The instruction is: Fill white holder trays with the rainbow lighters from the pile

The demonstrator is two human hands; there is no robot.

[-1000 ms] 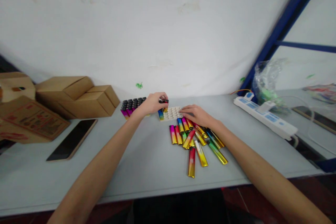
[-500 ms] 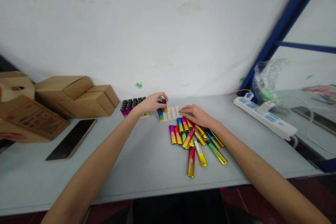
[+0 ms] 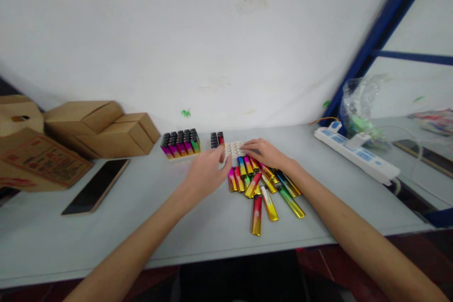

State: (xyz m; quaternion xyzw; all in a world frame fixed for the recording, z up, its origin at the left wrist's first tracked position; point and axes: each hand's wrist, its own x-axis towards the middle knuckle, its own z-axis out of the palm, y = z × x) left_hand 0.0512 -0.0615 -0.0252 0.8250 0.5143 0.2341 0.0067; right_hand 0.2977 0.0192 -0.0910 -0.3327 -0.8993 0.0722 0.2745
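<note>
Lighters with black tops and shiny, multicoloured bodies are about my hands. My left hand [image 3: 207,172], slightly blurred, is in front of the white tray [image 3: 233,149] with its thumb and index finger apart; I see nothing held in it. The tray has rows of small holes, and several upright lighters [image 3: 217,138] fill its left end. My right hand [image 3: 264,152] holds the tray's right edge, fingers laid over it. Just in front of the tray, near both hands, lies a loose pile of lighters [image 3: 253,185].
A full block of upright lighters [image 3: 180,143] stands left of the tray. Cardboard boxes [image 3: 102,130] and a dark phone [image 3: 95,186] are farther left. At the right lie a white power strip [image 3: 357,155] and a clear plastic bag [image 3: 359,104], beside a blue metal frame [image 3: 371,33].
My left hand has moved from the tray's left end toward me, off the upright lighters, and its fingers have opened. My right hand stays at the tray's right edge.
</note>
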